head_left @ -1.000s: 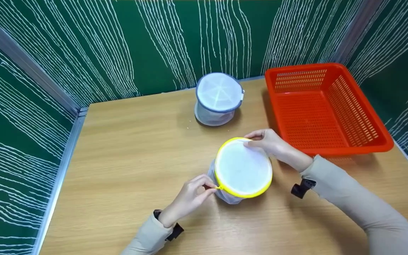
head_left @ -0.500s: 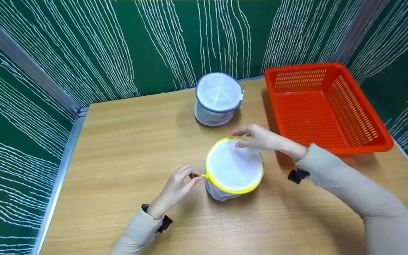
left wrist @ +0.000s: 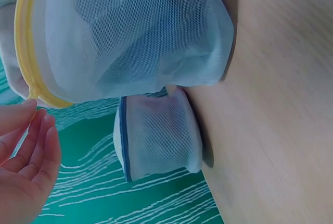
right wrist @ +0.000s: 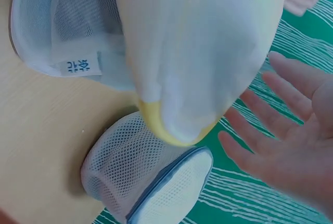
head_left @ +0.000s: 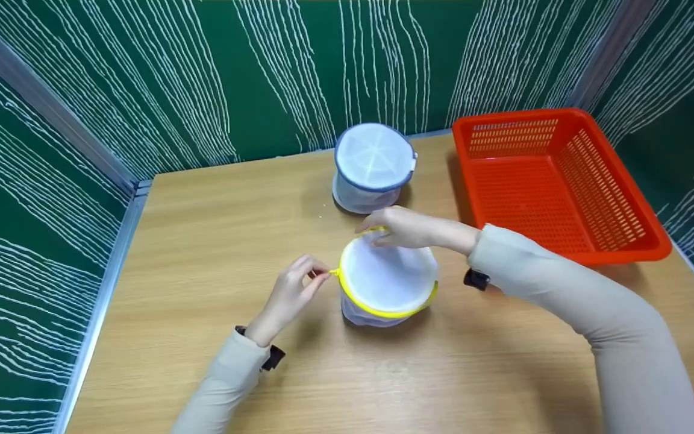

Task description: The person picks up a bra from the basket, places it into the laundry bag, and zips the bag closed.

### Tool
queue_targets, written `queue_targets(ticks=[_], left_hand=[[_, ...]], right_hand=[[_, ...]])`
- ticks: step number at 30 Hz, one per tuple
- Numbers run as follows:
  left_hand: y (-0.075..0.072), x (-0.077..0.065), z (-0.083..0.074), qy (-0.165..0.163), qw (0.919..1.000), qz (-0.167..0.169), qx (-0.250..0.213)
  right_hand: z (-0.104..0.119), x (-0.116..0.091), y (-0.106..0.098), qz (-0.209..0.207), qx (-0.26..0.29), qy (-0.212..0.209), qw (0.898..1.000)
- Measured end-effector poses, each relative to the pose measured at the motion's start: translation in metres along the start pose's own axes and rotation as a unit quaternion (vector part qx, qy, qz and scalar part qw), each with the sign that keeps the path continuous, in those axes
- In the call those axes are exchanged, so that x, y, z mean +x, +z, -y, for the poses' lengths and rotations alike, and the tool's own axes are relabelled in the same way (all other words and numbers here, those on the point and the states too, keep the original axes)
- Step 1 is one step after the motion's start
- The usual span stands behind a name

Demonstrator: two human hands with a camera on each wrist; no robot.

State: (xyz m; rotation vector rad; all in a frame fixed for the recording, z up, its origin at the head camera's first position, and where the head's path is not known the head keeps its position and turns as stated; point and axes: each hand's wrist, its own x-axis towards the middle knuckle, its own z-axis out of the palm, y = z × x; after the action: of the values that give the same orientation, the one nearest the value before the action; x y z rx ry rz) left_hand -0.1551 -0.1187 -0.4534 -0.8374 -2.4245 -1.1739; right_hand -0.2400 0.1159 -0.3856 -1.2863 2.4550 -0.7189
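A round white mesh laundry bag (head_left: 383,316) with a yellow zipper (head_left: 377,311) around its lid (head_left: 389,274) stands on the wooden table. My left hand (head_left: 294,292) pinches the yellow zipper pull (left wrist: 33,92) at the bag's left side. At the far rim is my right hand (head_left: 404,228), thumb over the lid. The right wrist view shows this hand's fingers (right wrist: 281,125) spread and relaxed beside the yellow edge; whether they touch it, I cannot tell. Behind stands a smaller mesh bag (head_left: 374,158) with a blue rim and a white tab.
A red plastic basket (head_left: 540,199) with slotted sides sits at the back right of the table (head_left: 232,241). Green panels (head_left: 268,120) with white wavy lines enclose the table at the back and sides. A label (right wrist: 80,65) hangs on the yellow-zippered bag.
The yellow-zippered bag has shifted left and slightly away, turning so its pull sits higher on the left. Both hands moved left and away with it. The blue-rimmed bag and basket stayed put.
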Motion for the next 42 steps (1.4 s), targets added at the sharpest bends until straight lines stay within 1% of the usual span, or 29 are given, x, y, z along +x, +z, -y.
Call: queue_targets(ticks=[4, 7, 11, 15, 18, 24, 30, 35, 39, 42], left_hand=[[0.0, 0.006, 0.004, -0.004, 0.9999, -0.009, 0.008], [0.001, 0.009, 0.006, -0.005, 0.9999, -0.012, 0.008], [0.002, 0.012, 0.006, -0.011, 0.9998, -0.015, 0.008], [0.003, 0.014, 0.004, -0.012, 0.9998, -0.009, 0.011], [0.003, 0.015, 0.002, -0.004, 0.9999, -0.003, 0.016], [0.004, 0.014, 0.002, 0.019, 0.9998, 0.002, 0.012], [0.005, 0.016, 0.0, 0.049, 0.9988, -0.002, -0.001], [0.005, 0.016, -0.002, 0.046, 0.9989, 0.006, -0.002], [0.004, 0.011, -0.004, 0.041, 0.9991, 0.013, -0.008], [0.005, 0.008, -0.006, 0.043, 0.9988, 0.015, -0.015]], right_hand=[[0.004, 0.008, 0.002, 0.018, -0.024, 0.001, 1.0], [0.007, 0.012, 0.004, 0.032, -0.031, -0.002, 0.999], [0.008, 0.016, 0.006, 0.036, -0.04, -0.011, 0.998], [0.008, 0.016, 0.009, 0.02, -0.056, -0.022, 0.998], [0.007, 0.015, 0.01, 0.006, -0.066, -0.027, 0.997], [0.003, 0.009, 0.012, -0.005, -0.057, -0.033, 0.998], [0.0, 0.0, 0.014, -0.031, -0.041, -0.034, 0.998], [-0.005, -0.006, 0.015, -0.061, -0.039, -0.032, 0.997], [-0.012, -0.012, 0.013, -0.089, -0.031, -0.029, 0.995], [-0.015, -0.016, 0.014, -0.105, -0.018, -0.025, 0.994]])
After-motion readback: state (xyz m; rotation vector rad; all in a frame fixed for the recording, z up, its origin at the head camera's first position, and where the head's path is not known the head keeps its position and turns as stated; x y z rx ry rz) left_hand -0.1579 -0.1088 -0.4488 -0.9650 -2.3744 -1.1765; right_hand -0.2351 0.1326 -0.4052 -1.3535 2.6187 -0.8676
